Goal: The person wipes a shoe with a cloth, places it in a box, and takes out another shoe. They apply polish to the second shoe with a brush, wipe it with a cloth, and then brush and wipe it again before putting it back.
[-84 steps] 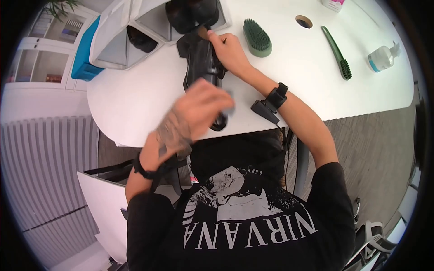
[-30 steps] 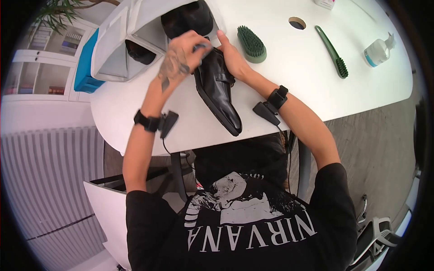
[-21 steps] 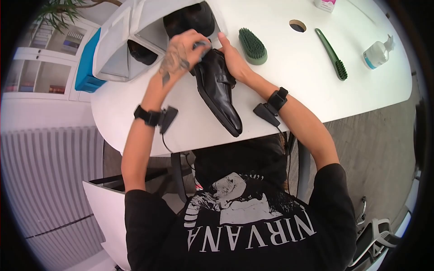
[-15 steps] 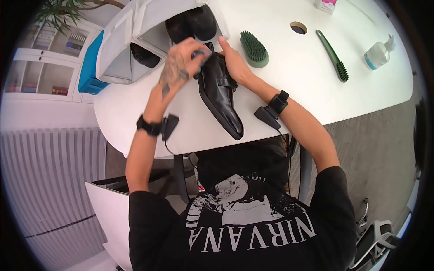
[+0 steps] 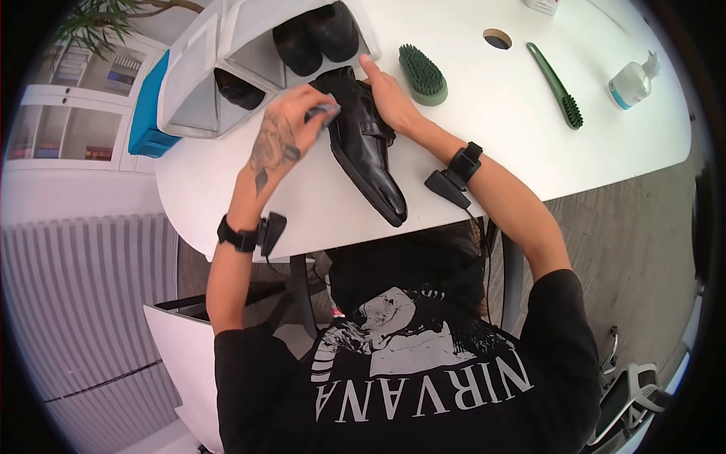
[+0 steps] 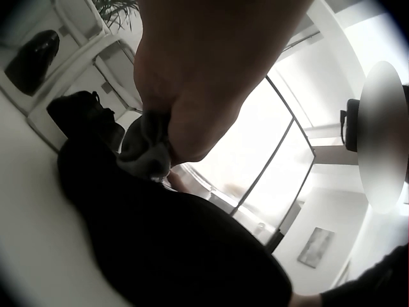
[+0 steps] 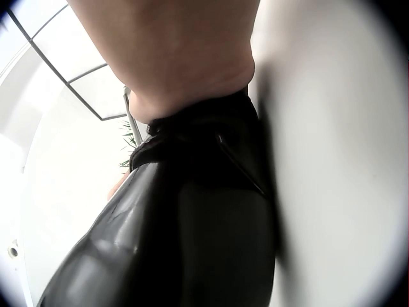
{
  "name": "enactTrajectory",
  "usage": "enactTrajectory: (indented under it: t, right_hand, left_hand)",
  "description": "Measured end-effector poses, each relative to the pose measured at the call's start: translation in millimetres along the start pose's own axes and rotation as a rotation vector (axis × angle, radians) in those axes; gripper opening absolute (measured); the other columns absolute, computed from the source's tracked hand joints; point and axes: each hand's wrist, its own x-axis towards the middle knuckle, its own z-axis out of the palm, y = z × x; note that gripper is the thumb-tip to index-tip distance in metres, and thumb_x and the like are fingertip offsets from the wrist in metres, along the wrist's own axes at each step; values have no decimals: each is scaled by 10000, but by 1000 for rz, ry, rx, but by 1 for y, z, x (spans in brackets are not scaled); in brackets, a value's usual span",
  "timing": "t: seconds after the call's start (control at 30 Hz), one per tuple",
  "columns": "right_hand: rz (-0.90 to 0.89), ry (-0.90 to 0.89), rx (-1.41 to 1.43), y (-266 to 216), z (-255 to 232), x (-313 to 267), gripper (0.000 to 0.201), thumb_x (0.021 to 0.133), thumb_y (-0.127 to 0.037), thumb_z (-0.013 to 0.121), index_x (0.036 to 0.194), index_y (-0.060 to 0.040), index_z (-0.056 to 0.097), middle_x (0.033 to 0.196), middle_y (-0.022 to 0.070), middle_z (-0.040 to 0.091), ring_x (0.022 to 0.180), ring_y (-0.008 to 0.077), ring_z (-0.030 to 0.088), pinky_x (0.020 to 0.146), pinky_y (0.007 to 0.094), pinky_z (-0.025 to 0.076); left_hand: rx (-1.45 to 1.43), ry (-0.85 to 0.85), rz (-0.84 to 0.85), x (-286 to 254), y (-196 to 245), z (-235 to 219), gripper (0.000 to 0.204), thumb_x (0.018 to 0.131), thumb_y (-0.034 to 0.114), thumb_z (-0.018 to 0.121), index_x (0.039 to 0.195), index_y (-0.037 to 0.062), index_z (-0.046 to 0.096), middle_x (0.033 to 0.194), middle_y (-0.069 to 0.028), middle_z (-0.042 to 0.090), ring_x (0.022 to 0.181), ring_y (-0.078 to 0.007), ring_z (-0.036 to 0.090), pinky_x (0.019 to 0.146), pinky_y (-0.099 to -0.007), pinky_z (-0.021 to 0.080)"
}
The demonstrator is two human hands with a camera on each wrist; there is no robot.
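Note:
A shiny black leather shoe (image 5: pixel 363 155) with a strap stands on the white table, toe pointing toward the person. My left hand (image 5: pixel 281 127) pinches a small grey cloth (image 5: pixel 325 113) at the shoe's left side, near the ankle opening. In the left wrist view the bunched cloth (image 6: pixel 144 150) sits right at the upper edge of the dark shoe (image 6: pixel 172 243). Against the shoe's right rear, my right hand (image 5: pixel 390 98) steadies it, thumb raised; its other fingers are hidden behind the shoe. The right wrist view shows the glossy shoe side (image 7: pixel 223 236) below that hand.
Pale fabric cubbies (image 5: pixel 227 45) with dark shoes (image 5: pixel 316 38) stand behind the worked shoe, beside a blue bin (image 5: pixel 150 110). Rightward lie a green oval brush (image 5: pixel 422 74), a long-handled green brush (image 5: pixel 558 87) and a clear pump bottle (image 5: pixel 632 85). The table has a cable hole (image 5: pixel 497 38).
My left hand went from over the shoe's front up to its opening, then slid down the left side with the cloth. The toe has swung rightward. My right hand stays at the rear.

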Motion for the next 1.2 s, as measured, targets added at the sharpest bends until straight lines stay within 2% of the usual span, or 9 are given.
enactTrajectory:
  t: [0.07,0.27,0.33,0.43,0.57,0.67,0.9,1.03,1.2]
  right_hand:
    - [50,-109,21,7,-3,10,1012,1069,-770,248,1084,164,639,1095,333,671,1046,410,595,1070,433,416]
    - [14,-10,-15,4,-1,5,1071,1066,-785,214,1137,186,663,1156,369,678,1097,429,618,1101,434,409]
    - [17,-64,12,19,-1,16,1096,1061,-793,198,1169,194,663,1179,380,678,1121,441,622,1115,430,404]
    - [7,-74,23,26,2,18,1126,1054,-804,179,1188,207,657,1201,389,678,1156,455,626,1134,430,397]
    - [-57,-65,-20,19,-2,15,1130,1054,-804,166,1216,207,645,1212,386,682,1180,482,619,1148,436,387]
    - [-10,-108,1,24,-1,19,1128,1052,-808,173,1243,200,642,1205,362,696,1173,476,621,1153,429,386]
    - [-32,-4,0,15,3,10,1057,1056,-797,166,1004,149,635,1048,374,664,1015,456,597,1065,464,415]
    - [62,-116,-12,6,-4,11,1158,1046,-816,163,1239,216,651,1224,390,684,1228,473,624,1156,428,388]
    - [30,-26,18,7,2,9,1160,1041,-829,181,1240,218,638,1248,400,662,1224,462,615,1152,433,388]
  left_hand:
    - [-31,24,-53,-1,-1,2,170,883,16,768,1050,36,788,1014,-98,751,867,-258,733,742,-332,571]
    - [-179,-36,116,-9,52,3,211,860,-27,755,1053,48,793,1022,-91,740,889,-257,729,744,-337,575]
    - [1,55,254,8,33,10,179,876,-15,727,1042,37,769,985,-108,715,856,-308,717,735,-371,575]
    - [62,43,111,32,-2,16,134,874,1,729,1003,24,755,974,-116,706,916,-318,709,759,-391,576]
    - [-41,-17,303,21,37,22,136,864,26,753,1000,35,761,964,-122,703,904,-330,695,788,-399,565]
    - [94,43,337,39,-8,21,148,864,25,751,1011,38,764,963,-126,706,878,-334,697,764,-398,565]
    - [-55,-19,173,33,22,19,135,886,37,757,1019,18,768,979,-125,729,876,-322,732,764,-360,565]
    - [68,88,109,55,-38,22,132,912,69,756,1034,23,776,977,-146,739,899,-337,736,803,-393,565]
    - [153,81,8,73,-76,28,178,939,168,752,1035,23,790,982,-149,755,888,-357,738,811,-424,568]
